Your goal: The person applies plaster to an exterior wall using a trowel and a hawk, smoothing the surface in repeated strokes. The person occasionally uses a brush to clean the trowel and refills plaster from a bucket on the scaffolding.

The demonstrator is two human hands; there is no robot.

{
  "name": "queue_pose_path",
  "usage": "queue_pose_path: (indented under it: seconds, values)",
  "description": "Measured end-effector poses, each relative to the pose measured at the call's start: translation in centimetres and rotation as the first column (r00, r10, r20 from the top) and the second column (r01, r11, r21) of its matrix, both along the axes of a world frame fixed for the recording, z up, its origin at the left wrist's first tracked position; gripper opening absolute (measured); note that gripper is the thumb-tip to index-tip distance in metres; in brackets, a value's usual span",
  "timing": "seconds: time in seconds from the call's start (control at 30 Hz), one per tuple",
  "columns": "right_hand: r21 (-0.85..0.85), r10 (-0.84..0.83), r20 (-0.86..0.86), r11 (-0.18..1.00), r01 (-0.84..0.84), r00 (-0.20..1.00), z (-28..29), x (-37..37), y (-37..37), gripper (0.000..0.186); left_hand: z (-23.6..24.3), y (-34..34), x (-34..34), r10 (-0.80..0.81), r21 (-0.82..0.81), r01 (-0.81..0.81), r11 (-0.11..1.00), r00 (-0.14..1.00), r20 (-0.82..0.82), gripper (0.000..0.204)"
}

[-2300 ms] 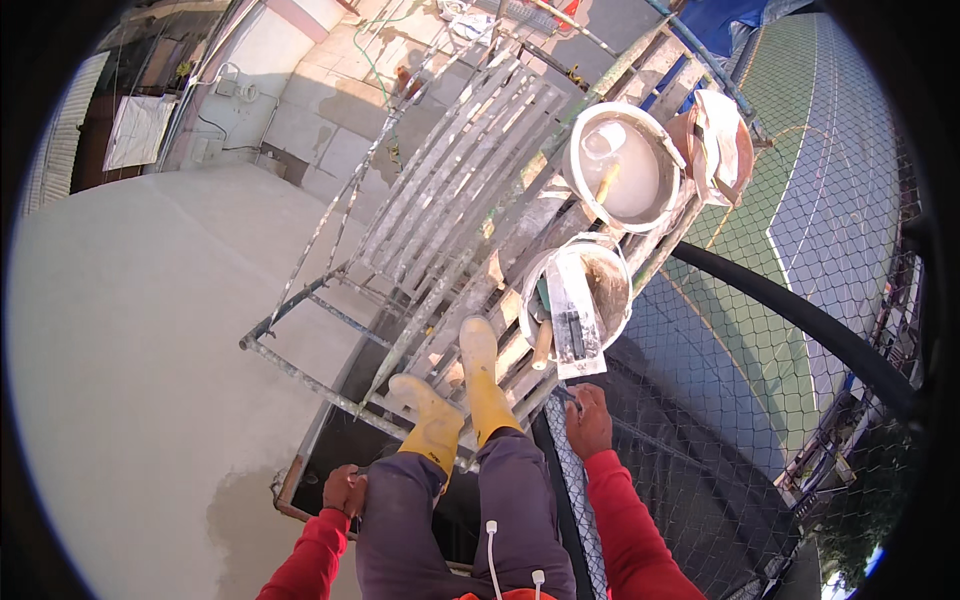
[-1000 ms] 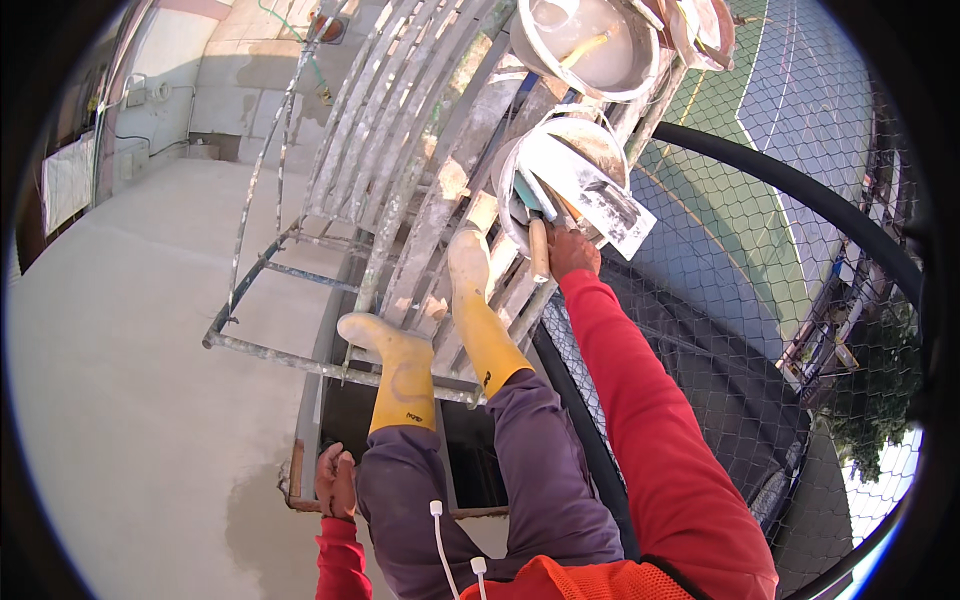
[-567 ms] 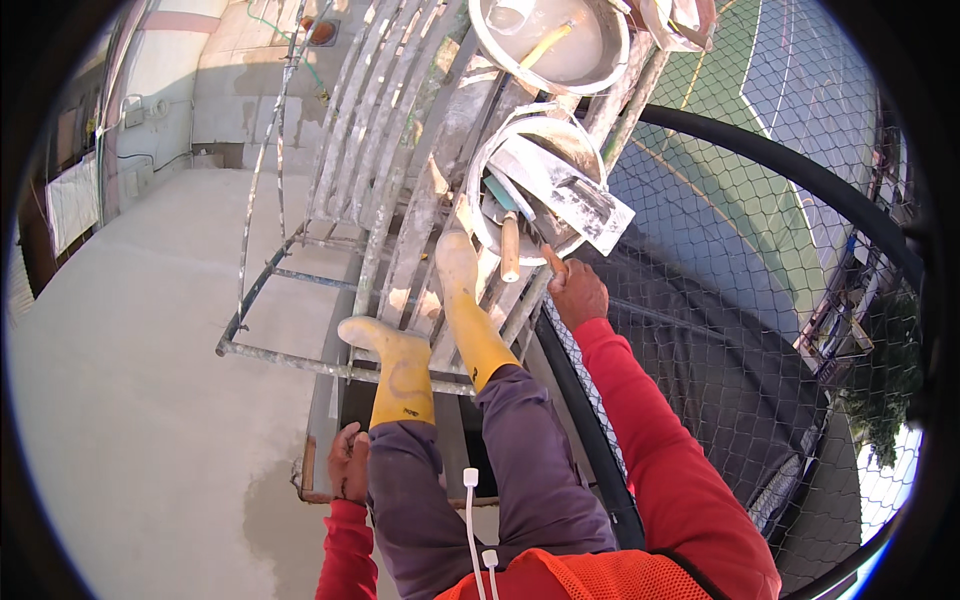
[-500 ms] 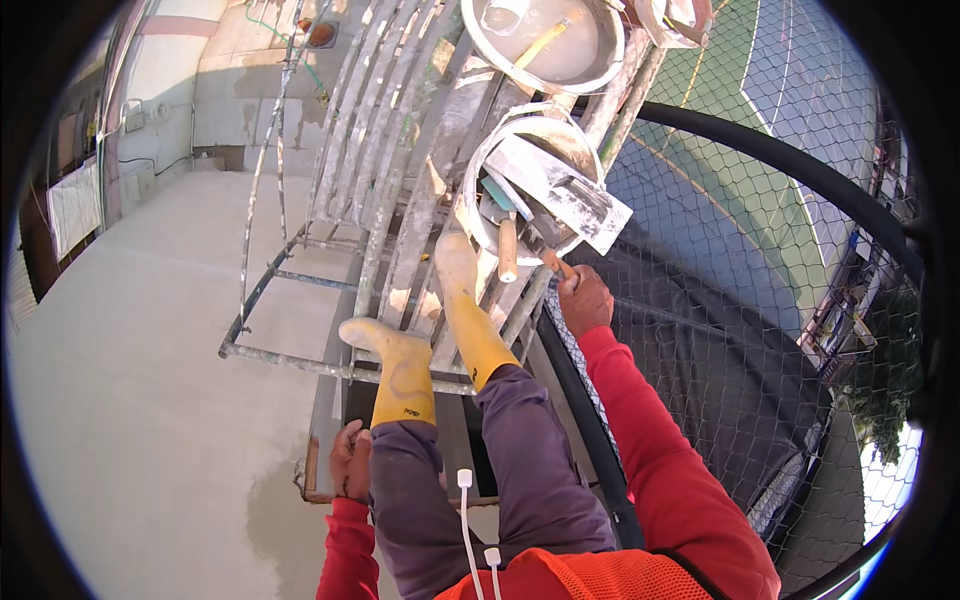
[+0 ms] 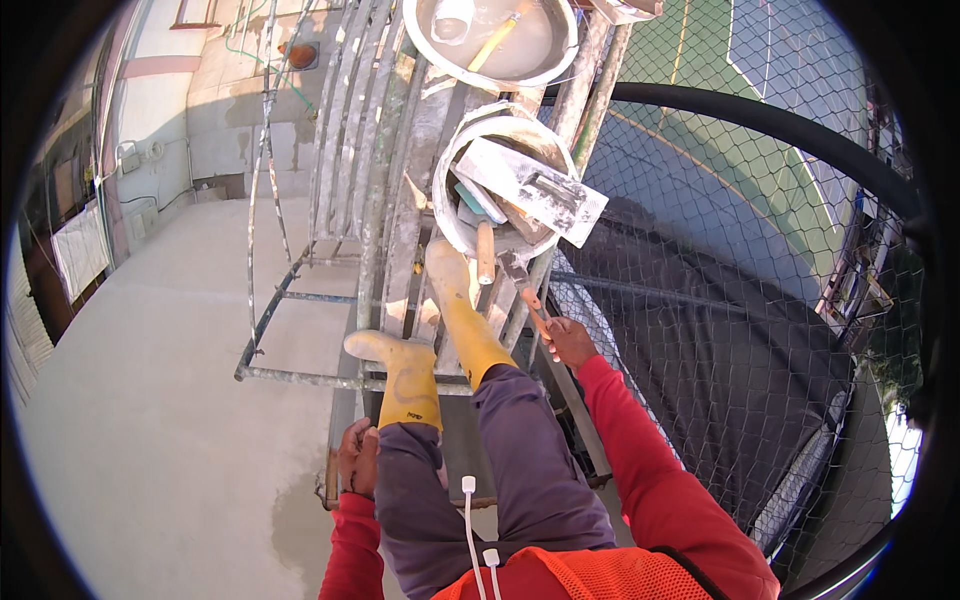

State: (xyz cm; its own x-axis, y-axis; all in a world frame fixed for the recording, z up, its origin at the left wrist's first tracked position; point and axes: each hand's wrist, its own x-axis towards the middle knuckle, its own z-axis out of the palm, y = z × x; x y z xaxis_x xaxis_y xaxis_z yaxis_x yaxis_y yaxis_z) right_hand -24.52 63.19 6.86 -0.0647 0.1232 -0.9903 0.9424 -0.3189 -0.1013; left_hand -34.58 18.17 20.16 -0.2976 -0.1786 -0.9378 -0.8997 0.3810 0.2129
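Observation:
My right hand (image 5: 570, 345) is closed round the orange-brown handle of a scraper (image 5: 515, 272). Its grey, plaster-smeared blade points up toward the near rim of a white bucket (image 5: 447, 212). Across the bucket lies a plaster-coated finishing trowel (image 5: 555, 195) with a dark handle. A tool with a wooden handle (image 5: 486, 255) and a teal-edged tool (image 5: 480, 203) also stand in it. My left hand (image 5: 358, 458) hangs beside my left thigh, fingers loosely bent and a little apart, with nothing visible in it.
My yellow boots (image 5: 470, 325) rest on the splattered scaffold planks and poles (image 5: 400, 240). Ahead stands a basin (image 5: 565, 60) of cloudy water with a yellow-handled tool (image 5: 495, 42). Wire netting (image 5: 700, 200) runs along the right; a smooth grey surface (image 5: 180, 370) spreads at left.
My right hand has drawn back slightly from the bucket with the scraper, so more of the blade shows. The view has shifted, and my left hand stays by my thigh.

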Motion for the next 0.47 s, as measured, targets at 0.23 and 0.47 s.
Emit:
queue_pose_path:
  seconds: [0.23, 0.47]
  values:
    - [0.006, -0.123, -0.014, 0.992, 0.123, 0.992, 3.9, 0.9, -2.1, 0.026, 0.2, 0.7, -1.1, -0.078, 0.023, 0.077, 0.997, 0.997, 0.022, 0.047]
    - [0.06, -0.15, -0.126, 0.985, 0.159, 0.981, -1.4, 1.2, -3.8, 0.065, -1.4, 0.9, -0.9, -0.102, 0.112, 0.094, 0.989, 0.993, 0.065, 0.06]
